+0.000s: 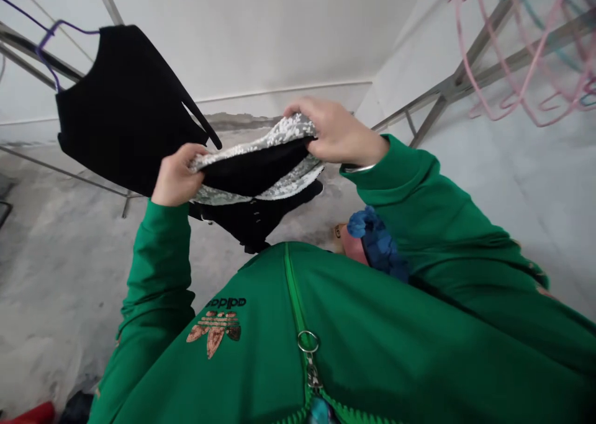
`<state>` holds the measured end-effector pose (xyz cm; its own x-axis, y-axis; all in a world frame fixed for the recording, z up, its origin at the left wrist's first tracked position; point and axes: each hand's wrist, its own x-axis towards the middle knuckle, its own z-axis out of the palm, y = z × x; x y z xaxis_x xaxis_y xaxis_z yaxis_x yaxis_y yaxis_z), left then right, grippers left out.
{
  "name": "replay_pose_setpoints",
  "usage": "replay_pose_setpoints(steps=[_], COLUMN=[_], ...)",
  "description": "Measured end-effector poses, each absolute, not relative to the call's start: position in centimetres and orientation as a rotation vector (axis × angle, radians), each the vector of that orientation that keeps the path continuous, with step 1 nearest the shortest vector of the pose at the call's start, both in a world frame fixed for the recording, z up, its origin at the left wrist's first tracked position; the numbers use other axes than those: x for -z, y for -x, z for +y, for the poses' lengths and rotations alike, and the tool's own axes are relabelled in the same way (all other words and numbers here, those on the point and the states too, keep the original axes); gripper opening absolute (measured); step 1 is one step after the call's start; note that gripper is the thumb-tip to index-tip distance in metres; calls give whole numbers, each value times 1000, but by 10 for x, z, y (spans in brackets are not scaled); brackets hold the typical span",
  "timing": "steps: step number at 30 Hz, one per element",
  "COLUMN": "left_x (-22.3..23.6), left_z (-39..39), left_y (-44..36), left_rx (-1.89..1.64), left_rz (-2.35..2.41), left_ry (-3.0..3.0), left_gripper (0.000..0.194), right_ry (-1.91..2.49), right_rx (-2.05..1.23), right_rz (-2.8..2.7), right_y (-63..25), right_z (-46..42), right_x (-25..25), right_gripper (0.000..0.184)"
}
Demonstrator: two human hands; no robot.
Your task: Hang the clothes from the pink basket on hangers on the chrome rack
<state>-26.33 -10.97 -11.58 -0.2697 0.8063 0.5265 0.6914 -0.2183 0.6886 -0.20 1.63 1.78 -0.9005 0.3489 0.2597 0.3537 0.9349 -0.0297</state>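
A black garment with white lace trim (261,166) is stretched between my two hands in front of my chest. My left hand (179,172) pinches the lace edge at one end, thumb on top. At the other end my right hand (330,129) grips the lace, fingers curled over the far side. The garment's lower black part hangs below the lace and narrows toward the bottom. Just beyond my left hand, a black top (125,107) hangs on a purple hanger (49,39).
Metal rack bars (437,98) run along the right, with several pink hangers (531,82) hanging there. Another metal rack (28,58) stands at left. Something blue with petal-like pieces (382,244) shows below my right arm. A red object (37,413) lies at bottom left.
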Motion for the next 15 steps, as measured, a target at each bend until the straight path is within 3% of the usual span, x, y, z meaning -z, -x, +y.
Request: replay_pose_setpoints(steps=[4,9,11,15], left_x=[83,91,106,144], left_z=[-121,-116,-112,-94], left_y=[270,259,248,230], left_rx=[-1612,-1329,-1177,-1384], left_rz=[2351,2480,2427,2257], left_ry=[-1818,-1863,-1882,-1762], left_gripper=[37,44,39,24], right_ry=[787,793,758,841], right_rx=[280,-148,-256,-424], right_rz=[-2622,-2506,-2450,-2485], right_y=[6,1,-2,-3], right_z=[29,44,43,39], right_x=[-4,16,19,29], right_gripper=[68,51,49,50])
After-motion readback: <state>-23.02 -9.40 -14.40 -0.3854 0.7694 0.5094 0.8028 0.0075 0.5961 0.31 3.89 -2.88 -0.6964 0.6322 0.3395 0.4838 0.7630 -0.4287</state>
